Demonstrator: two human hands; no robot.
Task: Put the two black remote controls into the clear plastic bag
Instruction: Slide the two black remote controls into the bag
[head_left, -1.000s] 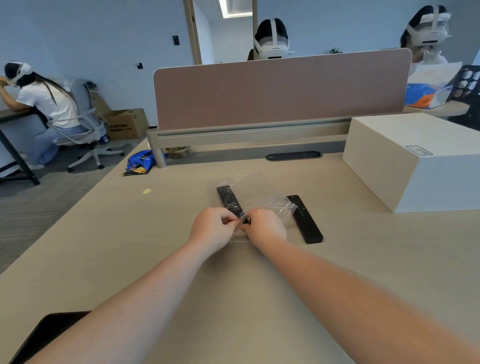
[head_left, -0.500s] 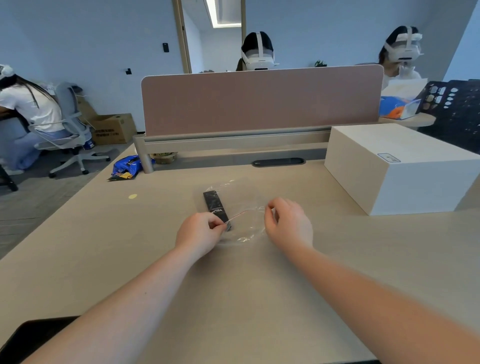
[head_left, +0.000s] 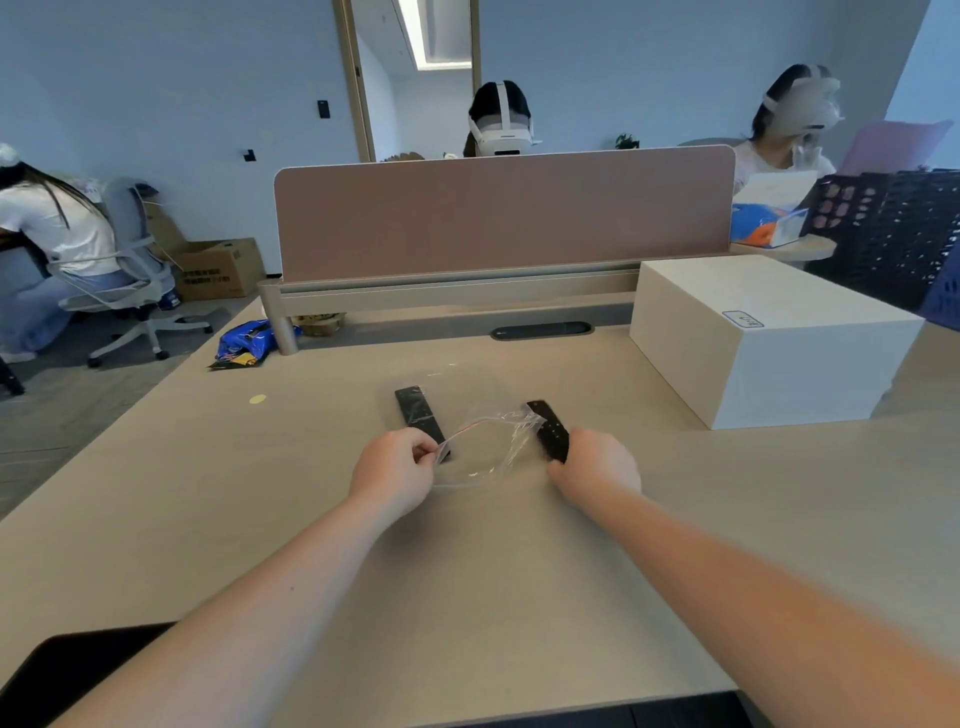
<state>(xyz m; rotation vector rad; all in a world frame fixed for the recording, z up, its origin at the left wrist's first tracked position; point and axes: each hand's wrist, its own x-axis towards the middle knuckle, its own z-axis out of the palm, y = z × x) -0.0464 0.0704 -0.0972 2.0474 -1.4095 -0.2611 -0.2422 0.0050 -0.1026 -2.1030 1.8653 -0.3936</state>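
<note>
1. Clear plastic bag (head_left: 480, 441) lies on the beige desk (head_left: 260, 493) between the two hands, mouth facing the person and pulled open into a loop.
2. Left hand (head_left: 395, 475) is closed, pinching the left corner of the bag mouth between thumb and fingers.
3. First black remote (head_left: 418, 418) lies flat under/inside the left part of the bag; seen through the plastic, so cannot tell for sure it is inside. Its near end is at the left fingertips.
4. Right hand (head_left: 597, 467) is closed around the near end of the second black remote (head_left: 548, 428), gripping it.
5. Second remote is tilted, far end pointing away and left, touching the right edge of the bag mouth; crumpled plastic overlaps its far end. Whether it is already partly in the bag cannot be told.
6. White box (head_left: 769, 338) sits on the desk to the right, well apart from the bag.
7. Pink divider panel (head_left: 504, 213) runs across the far edge of the desk.
8. Blue snack packet (head_left: 249, 343) lies at the far left, near the divider post.
9. Small yellow spot (head_left: 257, 399) on the desk left of the bag.
</note>
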